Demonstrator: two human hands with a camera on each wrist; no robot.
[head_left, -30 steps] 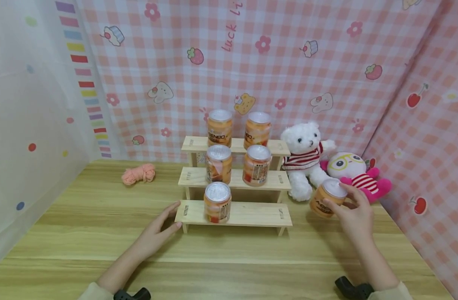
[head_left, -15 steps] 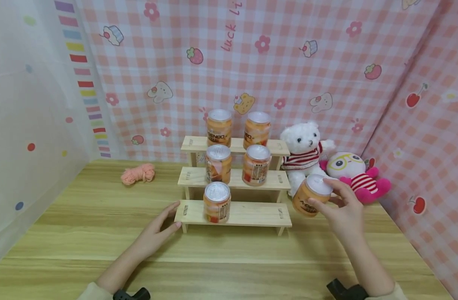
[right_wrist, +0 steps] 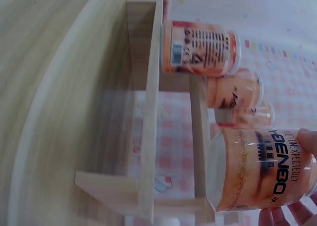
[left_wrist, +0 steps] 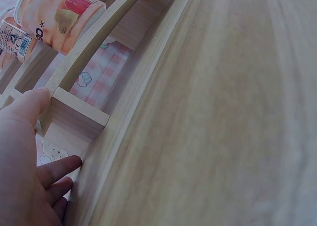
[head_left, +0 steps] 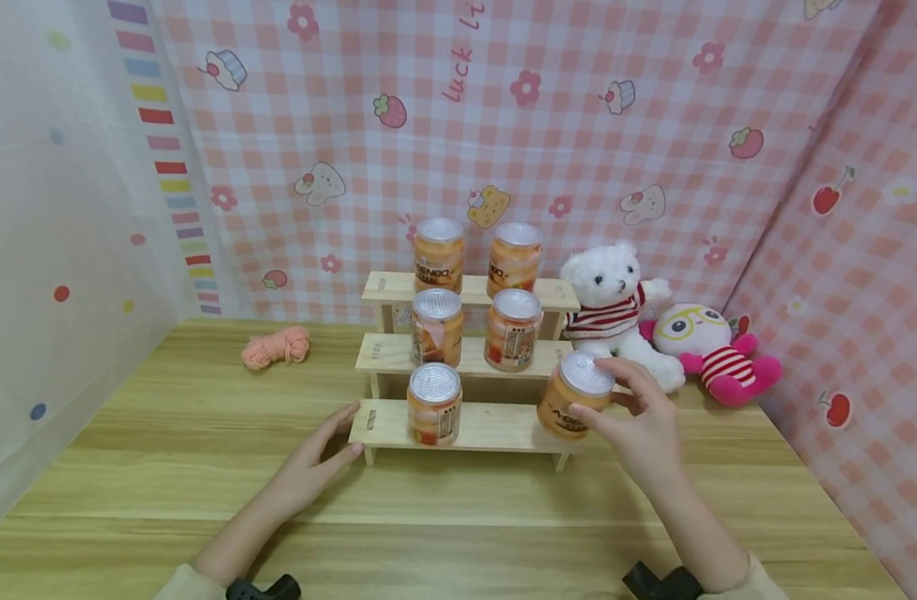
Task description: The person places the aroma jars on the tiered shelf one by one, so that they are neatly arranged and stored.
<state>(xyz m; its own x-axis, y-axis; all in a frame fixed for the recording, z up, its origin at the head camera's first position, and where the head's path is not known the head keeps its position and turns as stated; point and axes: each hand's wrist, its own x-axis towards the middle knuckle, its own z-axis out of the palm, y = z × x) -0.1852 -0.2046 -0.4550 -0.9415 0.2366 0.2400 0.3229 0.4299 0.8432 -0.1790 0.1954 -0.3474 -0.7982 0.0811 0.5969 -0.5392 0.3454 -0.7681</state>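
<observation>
My right hand (head_left: 638, 425) grips an orange-labelled can (head_left: 567, 412) with a silvery lid, thumb in front and fingers behind. The can is tilted and overlaps the right end of the lowest step of a wooden three-step stand (head_left: 496, 425). In the right wrist view, the held can (right_wrist: 262, 169) shows its base over the step's edge. My left hand (head_left: 312, 467) touches the left end of that step. Its thumb (left_wrist: 34, 104) lies at the front corner, with the other fingers by the side leg. One can (head_left: 435, 408) stands on the step's left part.
Two cans stand on the middle step, including a right can (head_left: 513, 333); two more stand on the top step. A white teddy bear (head_left: 601, 279) and a pink plush toy (head_left: 729, 367) sit at the back right. Peach yarn (head_left: 277, 347) lies at left.
My right hand has carried the can leftward, from in front of the plush toys to the right end of the lowest step. My left hand has stayed in place.
</observation>
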